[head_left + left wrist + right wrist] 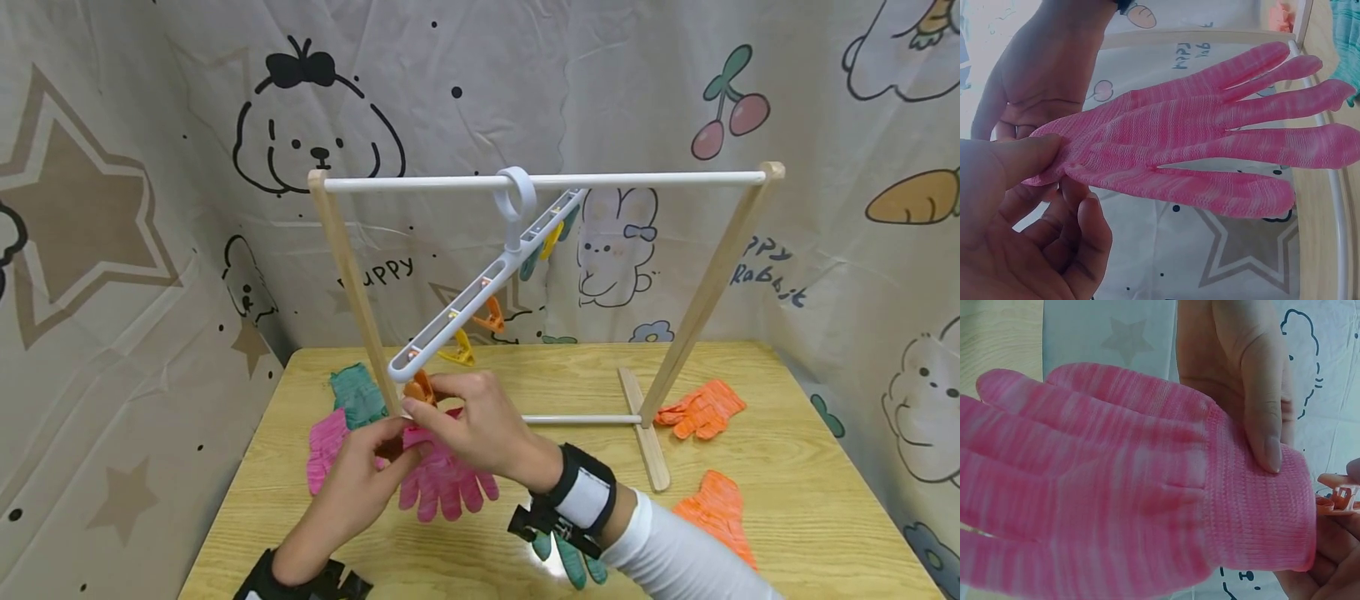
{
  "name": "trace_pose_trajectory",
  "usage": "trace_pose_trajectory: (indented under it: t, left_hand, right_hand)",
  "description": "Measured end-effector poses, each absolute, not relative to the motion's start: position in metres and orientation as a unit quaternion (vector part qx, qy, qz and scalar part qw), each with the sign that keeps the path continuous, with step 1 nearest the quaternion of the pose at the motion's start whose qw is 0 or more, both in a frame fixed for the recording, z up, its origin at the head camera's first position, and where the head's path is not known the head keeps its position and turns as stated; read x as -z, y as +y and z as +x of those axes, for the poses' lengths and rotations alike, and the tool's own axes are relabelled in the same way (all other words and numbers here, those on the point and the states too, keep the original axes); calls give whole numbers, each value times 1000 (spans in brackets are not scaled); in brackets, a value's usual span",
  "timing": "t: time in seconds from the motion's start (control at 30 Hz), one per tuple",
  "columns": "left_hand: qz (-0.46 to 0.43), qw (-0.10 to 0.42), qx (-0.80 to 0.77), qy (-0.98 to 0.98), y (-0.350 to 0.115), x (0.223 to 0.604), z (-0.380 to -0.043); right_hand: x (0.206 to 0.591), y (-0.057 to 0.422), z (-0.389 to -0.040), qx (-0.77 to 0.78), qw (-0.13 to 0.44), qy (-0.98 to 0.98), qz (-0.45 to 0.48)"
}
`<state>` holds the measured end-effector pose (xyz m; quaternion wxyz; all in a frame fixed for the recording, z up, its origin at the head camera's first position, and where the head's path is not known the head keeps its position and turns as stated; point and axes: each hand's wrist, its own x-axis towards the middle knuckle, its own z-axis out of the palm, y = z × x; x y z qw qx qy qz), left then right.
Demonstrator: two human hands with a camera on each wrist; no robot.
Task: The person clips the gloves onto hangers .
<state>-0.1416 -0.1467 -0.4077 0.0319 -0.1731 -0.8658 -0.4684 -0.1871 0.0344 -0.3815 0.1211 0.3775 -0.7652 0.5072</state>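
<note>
In the head view my left hand (352,479) pinches the cuff of a pink glove (446,483), whose fingers hang downward. The left wrist view shows the thumb on one side of the glove's cuff (1066,150) and fingers beneath. My right hand (487,433) grips an orange clip (420,387) at the near end of a white hanger bar (457,308). That orange clip (1335,500) lies right beside the cuff opening in the right wrist view, between thumb and fingers. Yellow (459,346) and orange clips (491,315) dangle farther along the bar.
A wooden stand (693,308) with a white rod (637,179) carries the hanger. Teal cloth (531,260) hangs at its far end. On the table lie a teal glove (358,396), a pink glove (326,450), two orange gloves (705,408) and another teal glove (573,562).
</note>
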Motion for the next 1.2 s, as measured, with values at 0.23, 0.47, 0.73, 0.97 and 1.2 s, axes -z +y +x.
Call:
trace_pose_trajectory:
  t: [0.23, 0.47, 0.73, 0.97, 1.2]
  left_hand:
    - [-193, 76, 475, -855, -145, 405, -140]
    - [-198, 99, 483, -847, -145, 403, -141]
    - [-188, 88, 485, -849, -146, 400, -141]
    - [-175, 77, 488, -852, -147, 397, -142]
    - [-173, 76, 506, -841, -147, 395, -143]
  right_hand:
    - [380, 36, -189, -516, 117, -757, 383]
    - [378, 36, -189, -535, 93, -750, 378]
    - [380, 36, -191, -541, 83, -744, 384]
    - [380, 37, -191, -540, 66, -745, 385]
    - [382, 36, -191, -531, 68, -752, 385]
